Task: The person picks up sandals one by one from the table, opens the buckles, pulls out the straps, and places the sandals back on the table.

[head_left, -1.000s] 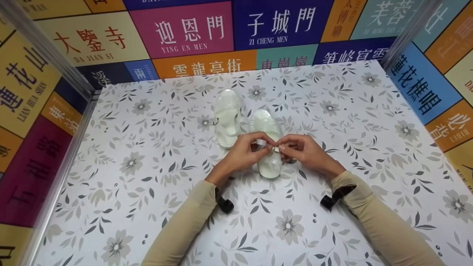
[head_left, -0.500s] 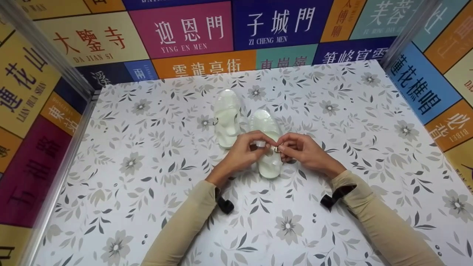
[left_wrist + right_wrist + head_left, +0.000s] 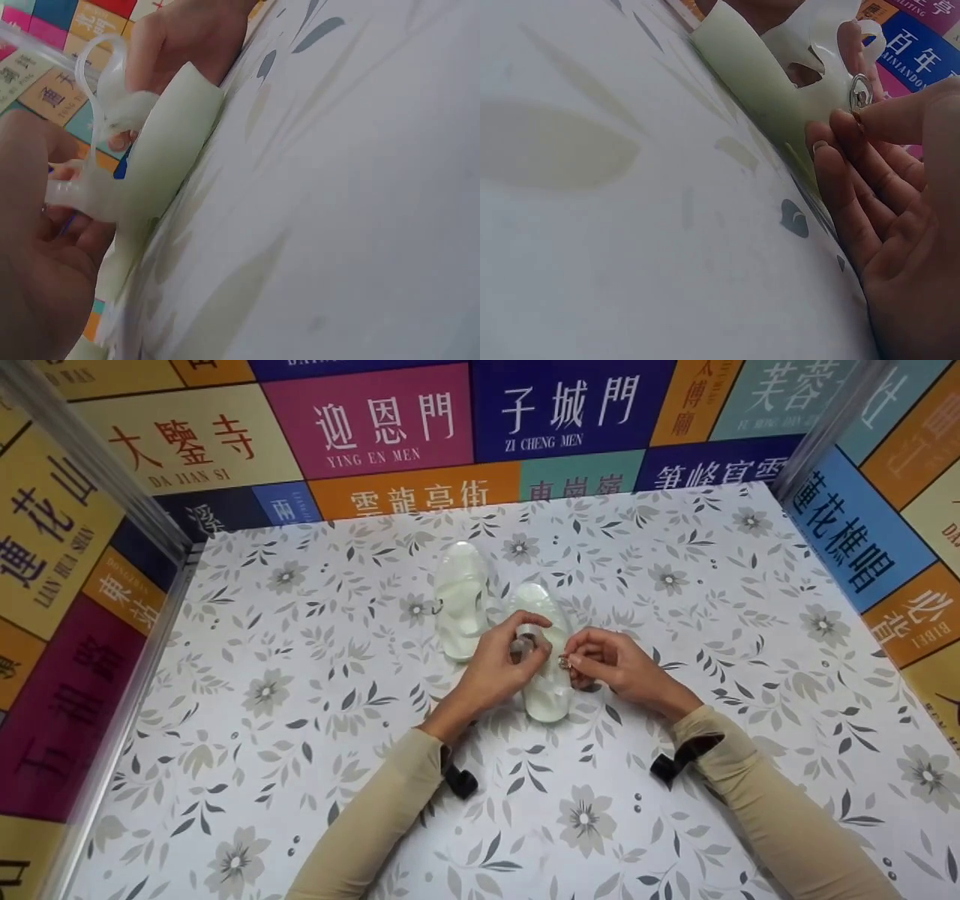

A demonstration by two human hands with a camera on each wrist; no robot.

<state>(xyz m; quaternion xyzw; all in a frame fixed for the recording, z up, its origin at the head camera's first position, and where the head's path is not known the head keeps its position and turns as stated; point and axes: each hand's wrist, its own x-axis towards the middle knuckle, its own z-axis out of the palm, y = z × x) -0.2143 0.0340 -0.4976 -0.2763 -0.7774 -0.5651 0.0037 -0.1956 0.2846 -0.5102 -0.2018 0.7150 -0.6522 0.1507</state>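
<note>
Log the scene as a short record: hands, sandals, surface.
Left hand: at the clear strap; whether it grips is unclear
Right hand: pinches the metal buckle
Near sandal: between the hands
Far sandal: farther back, left of the near one
Surface: white table with flower and leaf print, both sandals on it

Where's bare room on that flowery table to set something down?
The tabletop is bare left of the left sandal, right of the right hand, and between the sleeves. Crowded: around the right sandal, where the left hand also works.
</note>
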